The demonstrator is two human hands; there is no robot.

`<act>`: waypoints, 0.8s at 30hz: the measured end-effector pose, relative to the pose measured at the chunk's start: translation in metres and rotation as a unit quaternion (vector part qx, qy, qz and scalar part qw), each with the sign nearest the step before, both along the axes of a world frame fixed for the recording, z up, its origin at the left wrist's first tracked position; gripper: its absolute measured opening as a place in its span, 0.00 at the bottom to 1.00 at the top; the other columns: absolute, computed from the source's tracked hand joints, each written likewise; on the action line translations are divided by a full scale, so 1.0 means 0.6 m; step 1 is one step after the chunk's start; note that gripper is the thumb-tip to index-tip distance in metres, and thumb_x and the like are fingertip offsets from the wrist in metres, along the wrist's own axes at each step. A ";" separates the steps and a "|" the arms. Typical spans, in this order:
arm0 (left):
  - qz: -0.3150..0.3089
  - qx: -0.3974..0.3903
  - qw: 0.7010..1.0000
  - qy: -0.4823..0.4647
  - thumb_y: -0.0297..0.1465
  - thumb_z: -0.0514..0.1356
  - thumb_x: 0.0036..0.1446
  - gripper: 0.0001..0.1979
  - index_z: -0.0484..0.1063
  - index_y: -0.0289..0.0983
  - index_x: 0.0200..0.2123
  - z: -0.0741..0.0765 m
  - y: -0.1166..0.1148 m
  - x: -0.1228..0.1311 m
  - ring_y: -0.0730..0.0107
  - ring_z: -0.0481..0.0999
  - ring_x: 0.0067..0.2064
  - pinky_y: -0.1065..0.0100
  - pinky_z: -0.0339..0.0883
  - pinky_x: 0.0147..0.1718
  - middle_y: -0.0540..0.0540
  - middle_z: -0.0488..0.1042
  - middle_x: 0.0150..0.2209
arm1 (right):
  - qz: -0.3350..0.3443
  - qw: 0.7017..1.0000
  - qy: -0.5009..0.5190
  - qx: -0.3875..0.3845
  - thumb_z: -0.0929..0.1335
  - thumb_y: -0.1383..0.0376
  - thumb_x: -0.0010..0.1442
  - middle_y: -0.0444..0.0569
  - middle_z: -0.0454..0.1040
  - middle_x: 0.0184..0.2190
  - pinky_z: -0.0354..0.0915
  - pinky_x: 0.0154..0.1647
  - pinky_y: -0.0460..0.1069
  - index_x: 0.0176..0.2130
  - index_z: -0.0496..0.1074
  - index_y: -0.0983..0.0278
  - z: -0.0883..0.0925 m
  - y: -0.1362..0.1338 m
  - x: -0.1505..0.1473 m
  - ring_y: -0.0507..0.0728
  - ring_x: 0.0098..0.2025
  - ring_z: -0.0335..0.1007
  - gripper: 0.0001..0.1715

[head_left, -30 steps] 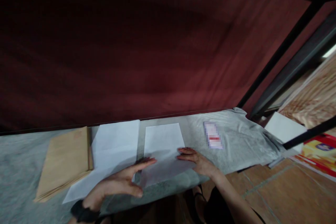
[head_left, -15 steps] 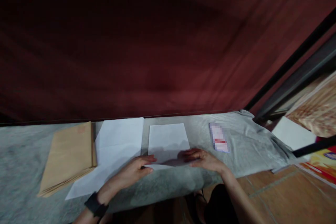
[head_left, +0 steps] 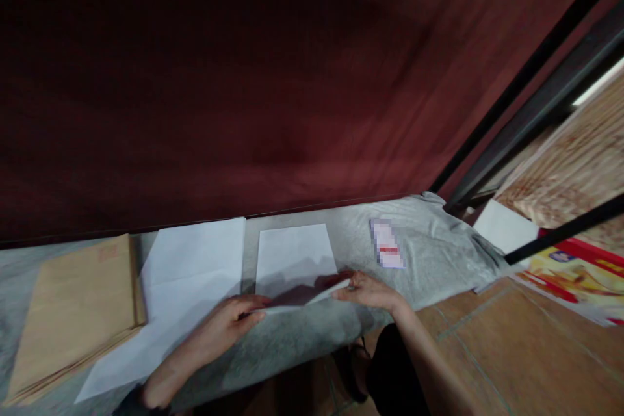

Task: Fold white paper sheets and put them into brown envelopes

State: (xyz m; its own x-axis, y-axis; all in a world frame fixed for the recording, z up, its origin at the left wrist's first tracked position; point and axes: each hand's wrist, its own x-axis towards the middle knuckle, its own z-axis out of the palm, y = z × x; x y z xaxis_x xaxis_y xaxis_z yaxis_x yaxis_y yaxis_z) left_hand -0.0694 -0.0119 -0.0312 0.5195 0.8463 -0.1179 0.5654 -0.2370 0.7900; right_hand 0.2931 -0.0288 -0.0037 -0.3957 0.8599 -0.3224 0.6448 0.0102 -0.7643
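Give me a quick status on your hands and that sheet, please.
Left hand, right hand pinching white sheet near edge. Edge lifted off grey cloth. Paper stack beside it, apart.

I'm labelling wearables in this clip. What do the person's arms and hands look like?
The left hand and right hand are bare: no gloves, no visible rings. Both forearms show no sleeves. A dark band seems to circle the left wrist, cut off by the frame's edge.

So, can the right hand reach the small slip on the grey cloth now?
Probably yes: the small slip lies on the grey cloth just beyond the right hand, nothing between them. That hand is pinching the white sheet by its raised edge and would have to let go.
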 end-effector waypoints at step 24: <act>0.259 0.020 0.964 -0.056 0.48 0.55 0.54 0.18 0.66 0.40 0.26 -0.008 0.066 0.060 0.68 0.68 0.28 0.69 0.60 0.28 0.53 0.67 0.23 | -0.162 0.922 -0.325 0.132 0.61 0.54 0.70 0.54 0.81 0.38 0.63 0.36 0.48 0.44 0.76 0.62 -0.047 0.082 -0.084 0.60 0.41 0.79 0.19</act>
State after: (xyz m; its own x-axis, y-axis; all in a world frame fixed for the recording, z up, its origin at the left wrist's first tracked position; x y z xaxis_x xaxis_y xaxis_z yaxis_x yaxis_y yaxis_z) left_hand -0.0333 0.0277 -0.0362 0.0340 0.9983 -0.0478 0.5270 0.0227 0.8496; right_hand 0.2428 0.0206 -0.0317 0.0994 0.9814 -0.1640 0.9679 -0.1336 -0.2128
